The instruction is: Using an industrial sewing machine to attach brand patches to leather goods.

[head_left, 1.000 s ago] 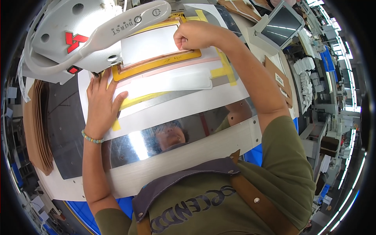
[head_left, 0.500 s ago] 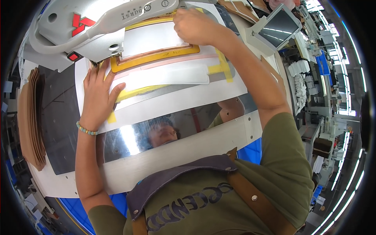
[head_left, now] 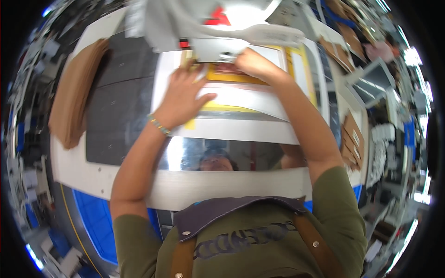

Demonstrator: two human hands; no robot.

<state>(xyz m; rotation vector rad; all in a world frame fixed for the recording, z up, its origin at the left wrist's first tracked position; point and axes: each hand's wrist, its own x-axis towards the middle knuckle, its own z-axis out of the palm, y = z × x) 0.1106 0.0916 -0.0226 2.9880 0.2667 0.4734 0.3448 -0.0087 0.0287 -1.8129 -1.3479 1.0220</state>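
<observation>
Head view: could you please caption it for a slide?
Both hands, left hand and right hand, press a white sheet under a machine head.

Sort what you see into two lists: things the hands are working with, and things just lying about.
In use:
left hand flat on the white sheet
right hand at the yellow frame
machine head above them

Lying about:
brown cardboard stack
dark mat
monitor
brown pieces
</observation>
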